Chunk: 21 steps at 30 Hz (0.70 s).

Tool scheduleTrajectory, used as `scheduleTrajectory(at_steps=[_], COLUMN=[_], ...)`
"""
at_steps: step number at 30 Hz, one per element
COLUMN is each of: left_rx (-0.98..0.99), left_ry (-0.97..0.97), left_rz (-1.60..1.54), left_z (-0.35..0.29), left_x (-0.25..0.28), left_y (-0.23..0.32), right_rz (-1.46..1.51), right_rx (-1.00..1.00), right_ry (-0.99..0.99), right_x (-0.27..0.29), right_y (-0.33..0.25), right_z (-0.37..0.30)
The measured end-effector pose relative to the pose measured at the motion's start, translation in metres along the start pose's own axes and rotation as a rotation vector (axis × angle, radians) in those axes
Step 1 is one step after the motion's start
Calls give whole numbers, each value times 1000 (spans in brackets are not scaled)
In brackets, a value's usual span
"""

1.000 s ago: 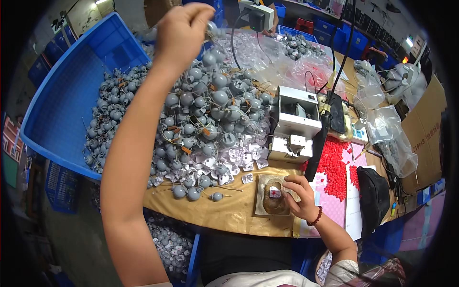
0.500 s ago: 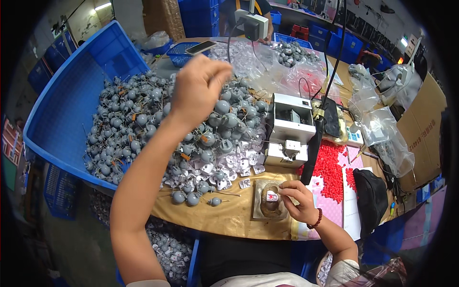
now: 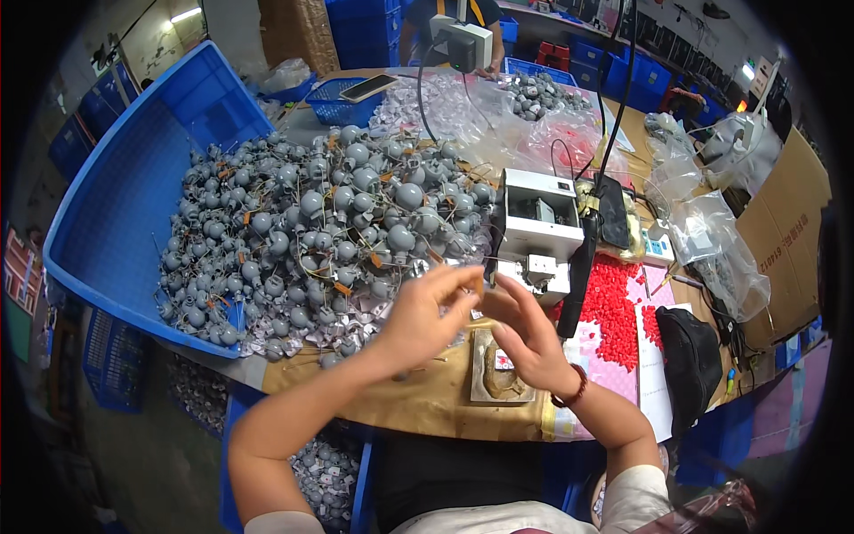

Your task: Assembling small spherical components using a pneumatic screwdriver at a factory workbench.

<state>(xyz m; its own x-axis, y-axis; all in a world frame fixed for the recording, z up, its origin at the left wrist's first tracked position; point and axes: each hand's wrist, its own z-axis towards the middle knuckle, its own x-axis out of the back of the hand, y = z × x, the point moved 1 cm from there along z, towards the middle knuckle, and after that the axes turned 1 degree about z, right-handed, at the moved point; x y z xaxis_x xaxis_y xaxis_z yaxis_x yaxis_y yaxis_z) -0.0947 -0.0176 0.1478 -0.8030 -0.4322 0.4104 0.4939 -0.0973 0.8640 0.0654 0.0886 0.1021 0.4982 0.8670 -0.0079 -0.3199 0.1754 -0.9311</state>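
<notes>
My left hand is over the front of the pile, its thumb and fingers pinched. Whatever lies in the pinch is hidden and blurred. Close to its fingertips is my right hand, with fingers stretched toward the left and the thumb apart; nothing shows clearly in it. Below the right hand, a square metal block with a brown rounded fixture sits on the table. A small white piece with a red mark lies on the fixture. Grey ball-shaped parts with wires are heaped to the left.
A large blue bin lies tipped at the left of the heap. Behind my right hand stands a white machine with black cables. Red small parts and a black pouch are on the right. A phone rests on a blue basket.
My left hand has come down from above the grey heap toward the right hand. My right hand has lifted off the fixture and moved up and left to meet it.
</notes>
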Motion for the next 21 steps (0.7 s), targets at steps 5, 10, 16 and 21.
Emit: scheduleTrajectory(at_steps=[5, 10, 16, 21], left_rx=[125, -35, -61, -154], left_ry=[8, 138, 272, 180], left_rz=[-162, 251, 495, 866], left_z=[-42, -45, -25, -10], left_x=[-33, -9, -11, -9], left_y=[-30, -48, -59, -72], right_rz=[299, 181, 127, -41], right_rx=[-335, -407, -436, -310], right_ry=[-37, -78, -122, -103], right_x=[0, 13, 20, 14], right_y=[38, 32, 31, 30], right_z=[12, 10, 6, 7])
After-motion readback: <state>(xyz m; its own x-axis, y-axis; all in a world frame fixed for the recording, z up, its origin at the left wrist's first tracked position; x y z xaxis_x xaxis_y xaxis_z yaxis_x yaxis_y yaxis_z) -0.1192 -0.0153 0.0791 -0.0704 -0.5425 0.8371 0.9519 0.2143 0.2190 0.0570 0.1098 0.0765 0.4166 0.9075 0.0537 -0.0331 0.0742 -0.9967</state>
